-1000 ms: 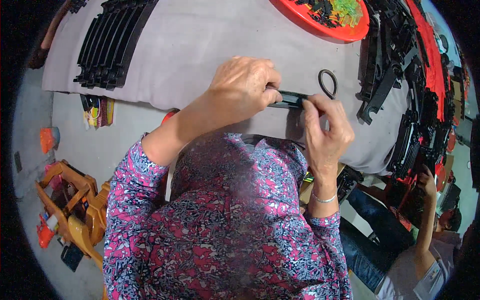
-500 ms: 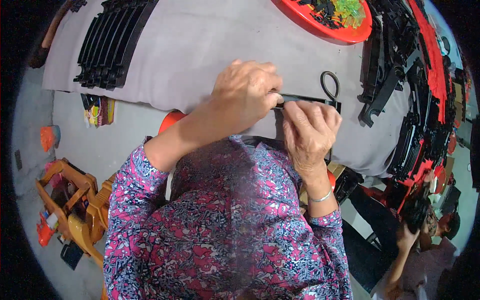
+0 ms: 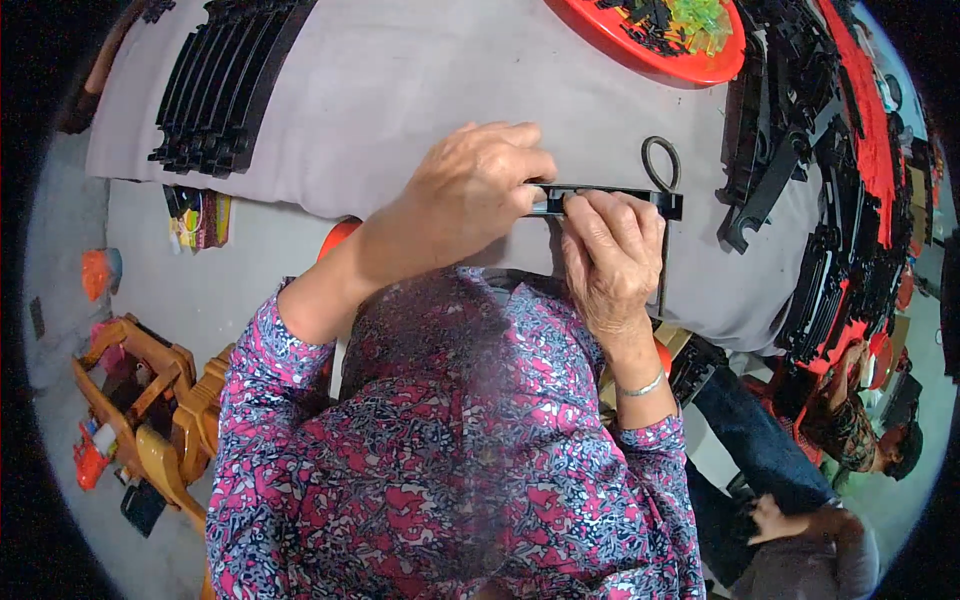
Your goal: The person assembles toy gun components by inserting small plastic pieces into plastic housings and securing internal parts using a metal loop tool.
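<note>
A long narrow black plastic strip with raised edges lies crosswise at the near edge of the cloth-covered table. Bent over its left end, my left hand has thumb and forefinger pinched there. My right hand, with a silver bangle on the wrist, grips the strip toward its right end, fingers over the top and thumb below. Whether a small piece sits between my left fingertips cannot be made out. Just beyond the strip's right end shows a dark metal loop with a thin rod running toward me.
A red basin of small black and yellow-green pieces stands at the far side. Black strips are lined up at the far left and heaped on the right. Wooden furniture stands lower left; another person sits lower right.
My left hand has shifted slightly left, and my right hand a little left along the strip, so more of the strip shows. The other person's arm at lower right has moved down.
</note>
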The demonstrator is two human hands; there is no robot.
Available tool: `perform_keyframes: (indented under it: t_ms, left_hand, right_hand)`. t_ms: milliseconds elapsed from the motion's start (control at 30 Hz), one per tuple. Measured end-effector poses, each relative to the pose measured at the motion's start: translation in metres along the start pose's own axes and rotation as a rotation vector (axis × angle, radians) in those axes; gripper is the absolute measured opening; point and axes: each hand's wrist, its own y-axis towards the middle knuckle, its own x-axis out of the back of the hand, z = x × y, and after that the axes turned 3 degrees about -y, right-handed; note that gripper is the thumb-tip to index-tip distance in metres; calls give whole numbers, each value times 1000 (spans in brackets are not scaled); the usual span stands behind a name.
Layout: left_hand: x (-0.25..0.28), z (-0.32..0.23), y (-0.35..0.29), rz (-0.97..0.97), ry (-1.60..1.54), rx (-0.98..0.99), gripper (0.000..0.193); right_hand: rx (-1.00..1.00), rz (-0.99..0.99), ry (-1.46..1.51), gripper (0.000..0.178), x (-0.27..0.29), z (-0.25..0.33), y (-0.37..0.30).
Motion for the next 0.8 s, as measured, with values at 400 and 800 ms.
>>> perform_keyframes:
  t_ms: [400, 800]
  left_hand:
    - [1, -3, 3, 33, 71, 2, 16]
    - [-1, 0, 4, -5, 45, -8, 13]
  right_hand:
    - [-1, 16, -26, 30, -3, -3, -1]
    - [-10, 13, -14, 34, -5, -3, -5]
